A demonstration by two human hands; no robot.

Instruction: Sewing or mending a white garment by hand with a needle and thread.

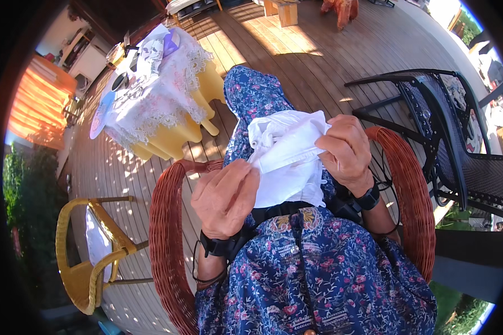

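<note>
- White cloth [293, 167]: its inner folds lie hidden under the upper layers; what kind of piece it is cannot be told.
- Left hand [226, 198]: exactly how its fingertips meet the cloth is unclear.
- Right hand [346, 153]: a thin pale sliver [338, 166] by its fingers is too small to identify.
- Blue floral garment [318, 273]: cut off by the lower edge.
- Red-brown wicker armchair [167, 234]: seat and back hidden behind that garment.
- Black mesh chair [489, 173]: cut off at right by the dark lens rim.
- Lace tablecloth [162, 109]: several overlapping items on it are too indistinct to name.
- Orange-red object [342, 10]: cut off by the top edge.
</note>
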